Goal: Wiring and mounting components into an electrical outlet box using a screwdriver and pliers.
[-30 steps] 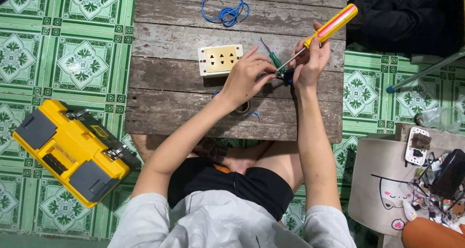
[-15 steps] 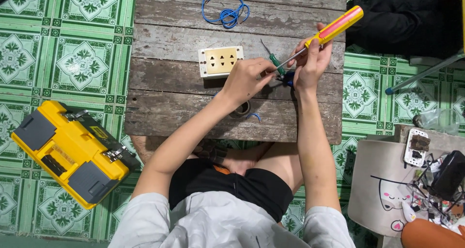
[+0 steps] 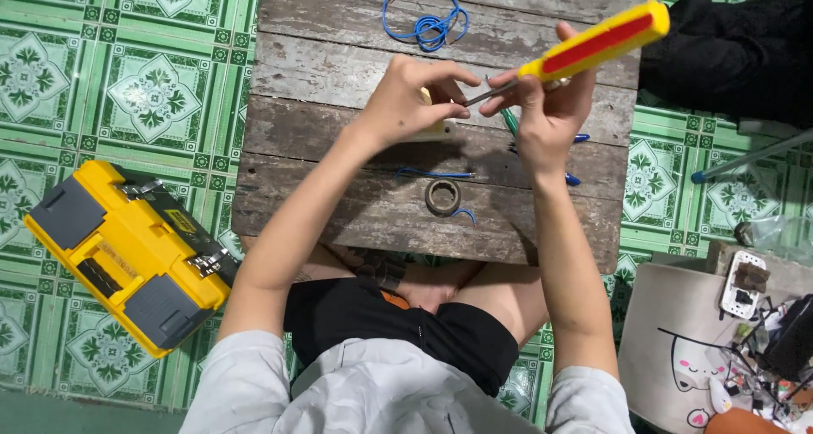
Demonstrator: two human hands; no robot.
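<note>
My left hand (image 3: 411, 99) is curled over a cream socket plate (image 3: 437, 130) on the wooden table (image 3: 339, 61). Only slivers of the plate show under the fingers. My right hand (image 3: 550, 112) grips a yellow and red screwdriver (image 3: 597, 43), held slanted. Its metal tip points left and meets the fingertips of my left hand. Under my right hand lie pliers (image 3: 511, 122) with green and blue handles, mostly hidden.
A coil of blue wire (image 3: 423, 19) lies at the table's far edge. A tape roll (image 3: 442, 197) and short blue wire pieces (image 3: 432, 174) sit near the front edge. A yellow toolbox (image 3: 127, 252) stands on the green tiled floor at left. Black cloth (image 3: 728, 53) and a white bag (image 3: 677, 349) are at right.
My left hand has slid left onto the socket plate and covered it. My right hand followed with the screwdriver, whose tip now reaches my left fingers. The pliers stay on the table.
</note>
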